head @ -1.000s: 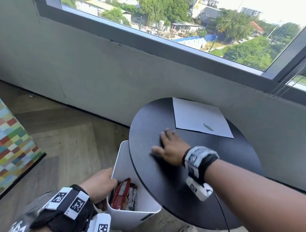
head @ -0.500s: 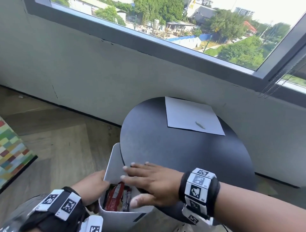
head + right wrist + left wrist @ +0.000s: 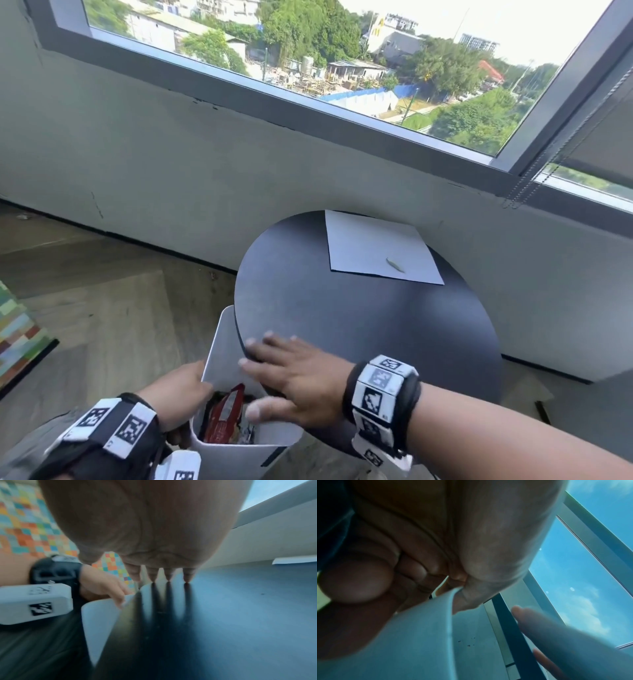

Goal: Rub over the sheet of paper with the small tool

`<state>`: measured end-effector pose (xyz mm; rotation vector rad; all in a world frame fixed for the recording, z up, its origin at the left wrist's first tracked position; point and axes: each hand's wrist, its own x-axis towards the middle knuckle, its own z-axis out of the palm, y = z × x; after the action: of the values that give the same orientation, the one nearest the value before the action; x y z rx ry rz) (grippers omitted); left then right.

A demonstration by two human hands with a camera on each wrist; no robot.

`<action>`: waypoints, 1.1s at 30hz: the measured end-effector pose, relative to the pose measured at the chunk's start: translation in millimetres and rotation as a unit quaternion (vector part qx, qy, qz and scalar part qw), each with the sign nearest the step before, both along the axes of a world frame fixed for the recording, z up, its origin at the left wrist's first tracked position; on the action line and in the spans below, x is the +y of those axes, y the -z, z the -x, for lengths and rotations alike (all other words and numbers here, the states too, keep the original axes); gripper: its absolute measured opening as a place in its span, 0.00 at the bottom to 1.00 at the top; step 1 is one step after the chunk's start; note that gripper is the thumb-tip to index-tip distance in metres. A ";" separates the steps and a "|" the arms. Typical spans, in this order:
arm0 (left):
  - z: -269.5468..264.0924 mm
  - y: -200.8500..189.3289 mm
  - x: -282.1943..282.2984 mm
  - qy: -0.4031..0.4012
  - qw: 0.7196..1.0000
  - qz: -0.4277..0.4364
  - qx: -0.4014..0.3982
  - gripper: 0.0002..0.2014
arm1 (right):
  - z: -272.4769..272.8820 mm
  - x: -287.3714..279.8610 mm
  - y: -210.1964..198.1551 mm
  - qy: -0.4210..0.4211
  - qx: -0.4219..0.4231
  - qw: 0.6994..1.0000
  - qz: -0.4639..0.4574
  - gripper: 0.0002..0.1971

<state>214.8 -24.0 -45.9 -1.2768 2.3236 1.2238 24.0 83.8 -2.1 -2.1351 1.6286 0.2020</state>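
Note:
A white sheet of paper (image 3: 370, 246) lies on the far part of the round black table (image 3: 359, 325). The small grey tool (image 3: 395, 265) rests on the sheet near its front right corner, with no hand near it. My right hand (image 3: 291, 373) lies flat at the table's near left edge. Its straight fingers (image 3: 168, 574) touch the top and reach out over the bin. My left hand (image 3: 178, 390) grips the rim of the white bin (image 3: 219, 342), thumb inside and fingers outside, as seen in the left wrist view (image 3: 450, 615). A corner of the paper (image 3: 295, 561) shows in the right wrist view.
The bin stands against the table's left edge, partly under it, and holds a red wrapper (image 3: 224, 418) and other litter. A grey wall and a window run just behind the table. A multicoloured checked panel (image 3: 17, 335) stands on the wooden floor at left.
My right hand has swept flat from the middle of the table to its near left edge above the bin. The left hand has kept its hold on the bin rim.

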 end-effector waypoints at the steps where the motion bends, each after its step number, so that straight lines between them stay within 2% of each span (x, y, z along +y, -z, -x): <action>1: -0.3 0.7 -0.5 0.003 1.000 0.001 0.000 0.10 | 2.2 7.3 -6.1 -0.013 -0.033 0.999 -0.008 0.38; 2: -0.7 2.2 -1.2 0.003 1.000 0.000 -0.002 0.10 | 14.7 11.9 -8.2 0.015 -0.049 0.999 -0.005 0.40; 4: -1.7 6.3 -2.4 0.000 1.000 -0.003 -0.003 0.09 | 60.8 19.9 -3.8 0.164 -0.010 0.986 0.023 0.47; 6: -1.4 7.8 -2.1 0.003 1.000 0.004 -0.004 0.08 | 112.0 30.6 2.9 0.346 0.072 0.935 0.012 0.50; 8: 0.6 9.3 -2.4 0.006 1.000 0.010 0.000 0.08 | 133.8 42.1 12.5 0.443 0.116 0.888 -0.048 0.53; 9: 1.4 10.2 -3.1 0.006 1.000 0.011 0.002 0.08 | 128.1 45.2 17.3 0.446 0.122 0.885 -0.061 0.53; 10: 1.4 11.2 -3.9 0.007 1.000 0.011 0.002 0.08 | 111.6 46.0 21.0 0.427 0.125 0.894 -0.060 0.51; 14: -2.2 16.9 -5.4 0.013 1.000 0.006 0.001 0.12 | -5.4 52.1 21.1 0.257 0.061 0.964 -0.036 0.49; 16: -4.5 20.7 -6.9 0.013 1.000 0.004 0.010 0.11 | -48.3 56.6 5.8 0.180 -0.017 0.983 -0.044 0.47; 18: -5.5 25.1 -8.8 0.007 1.000 -0.001 0.022 0.12 | -56.8 59.1 -17.3 0.147 -0.136 0.979 -0.031 0.39; 20: -6.0 27.7 -9.1 0.006 1.000 0.001 0.017 0.14 | -30.9 60.5 -23.8 0.227 -0.189 0.954 0.044 0.34; 22: -6.7 27.5 -9.4 -0.003 1.000 0.007 0.012 0.15 | 13.3 63.2 -11.1 0.386 -0.084 0.915 0.081 0.37; 23: -7.5 29.2 -9.9 -0.008 1.000 0.011 0.010 0.14 | 28.7 66.7 -0.9 0.452 -0.013 0.890 0.058 0.39; 24: -8.2 30.0 -10.2 -0.013 1.000 0.016 0.007 0.14 | 36.2 69.9 11.4 0.493 0.029 0.869 0.020 0.41; 25: -8.6 32.1 -11.2 -0.019 1.000 0.019 0.006 0.14 | 35.1 70.6 23.4 0.504 0.047 0.863 -0.004 0.41; 27: -8.9 36.4 -13.5 -0.027 0.999 0.021 0.009 0.15 | 7.9 63.8 36.8 0.463 0.053 0.885 -0.001 0.41; 30: -9.0 39.8 -14.2 -0.037 0.999 0.026 0.013 0.16 | -52.8 50.0 40.3 0.322 0.013 0.946 0.022 0.39; 32: -8.4 42.7 -16.4 -0.041 0.999 0.031 0.013 0.16 | -74.2 47.1 28.0 0.218 -0.076 0.973 0.031 0.36; 33: -7.2 44.9 -19.5 -0.041 0.999 0.032 0.009 0.15 | -73.9 49.3 19.8 0.185 -0.148 0.971 0.045 0.32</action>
<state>222.1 -43.6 -90.8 -1.3997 2.3625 1.1986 97.9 133.1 -22.0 -1.7723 1.8374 -0.2963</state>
